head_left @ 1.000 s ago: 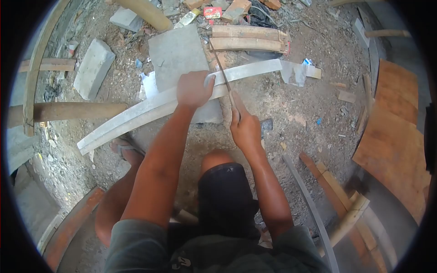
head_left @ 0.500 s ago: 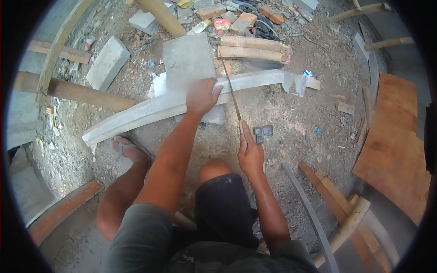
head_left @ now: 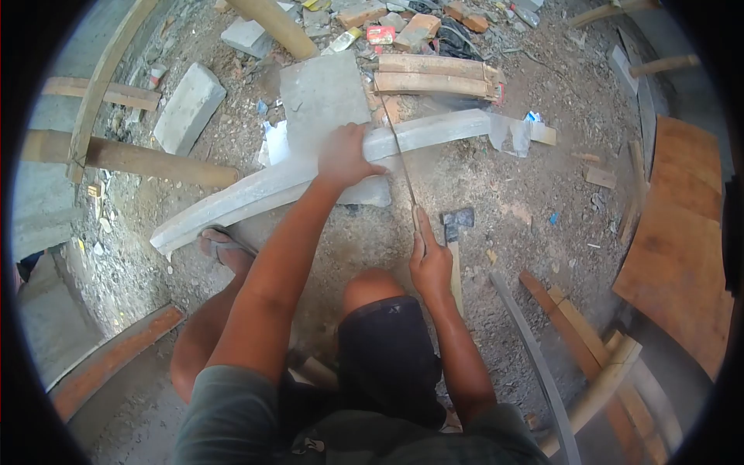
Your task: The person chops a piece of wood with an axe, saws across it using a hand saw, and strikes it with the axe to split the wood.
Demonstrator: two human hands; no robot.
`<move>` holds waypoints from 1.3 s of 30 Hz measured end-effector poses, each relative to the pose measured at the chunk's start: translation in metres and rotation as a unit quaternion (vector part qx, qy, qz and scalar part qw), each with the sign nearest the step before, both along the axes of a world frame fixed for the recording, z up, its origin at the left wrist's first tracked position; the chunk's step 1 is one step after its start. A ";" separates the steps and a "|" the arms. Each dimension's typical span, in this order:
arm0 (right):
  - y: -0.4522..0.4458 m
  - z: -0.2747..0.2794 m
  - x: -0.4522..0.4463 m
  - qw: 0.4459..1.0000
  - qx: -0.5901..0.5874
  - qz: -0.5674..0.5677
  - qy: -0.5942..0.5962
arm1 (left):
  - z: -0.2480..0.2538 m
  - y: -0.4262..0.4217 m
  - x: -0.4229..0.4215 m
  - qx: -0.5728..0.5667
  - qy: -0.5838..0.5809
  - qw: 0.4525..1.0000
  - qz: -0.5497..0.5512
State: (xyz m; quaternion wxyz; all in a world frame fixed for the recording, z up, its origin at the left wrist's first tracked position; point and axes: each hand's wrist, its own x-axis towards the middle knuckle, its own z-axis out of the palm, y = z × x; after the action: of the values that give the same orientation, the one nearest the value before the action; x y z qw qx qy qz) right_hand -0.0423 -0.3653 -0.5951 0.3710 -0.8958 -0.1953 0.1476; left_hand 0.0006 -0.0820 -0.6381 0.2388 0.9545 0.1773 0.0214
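Observation:
A long pale beam [head_left: 442, 132], seemingly wood, lies slantwise across the ground in front of me. My left hand [head_left: 341, 157] grips it near its middle, fingers over the far side and thumb pointing right. Wrapped around the near end of a handsaw [head_left: 397, 146] is my right hand [head_left: 431, 262]. The thin blade, seen edge-on, crosses the beam just right of my left hand. My fingers hide most of the saw's handle. A hatchet [head_left: 457, 221] lies on the dirt right of my right hand. My sandalled foot [head_left: 225, 248] is at the beam's near left end.
Under the beam is a flat grey slab [head_left: 324, 97]. Beyond lie short timber pieces [head_left: 434, 75] and brick rubble [head_left: 418, 31]. A concrete block [head_left: 189, 108] and bamboo pole [head_left: 147, 161] are left. At right are a brown sheet [head_left: 674, 225], a grey bar [head_left: 535, 356] and planks [head_left: 577, 325].
My right hand has drawn the saw slightly back toward me. My left thumb has swung away from the beam to point right. More of the hatchet's handle shows, and the view has shifted a little.

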 end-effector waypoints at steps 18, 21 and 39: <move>-0.008 0.085 -0.028 0.987 -0.134 -0.009 0.088 | 0.026 -0.014 0.016 -0.017 0.129 0.991 -0.008; 0.002 0.083 -0.026 0.987 -0.133 -0.025 0.084 | 0.024 -0.009 0.017 -0.026 0.140 0.990 -0.006; 0.044 0.058 0.015 0.997 -0.072 -0.018 -0.011 | 0.025 -0.022 0.008 0.010 0.110 0.994 -0.018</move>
State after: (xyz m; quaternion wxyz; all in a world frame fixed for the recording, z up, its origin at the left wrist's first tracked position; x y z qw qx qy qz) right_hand -0.0275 -0.3218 -0.5372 0.3058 -0.9252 -0.1724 0.1444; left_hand 0.0082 -0.1045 -0.6127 0.2089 0.9565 0.1845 -0.0861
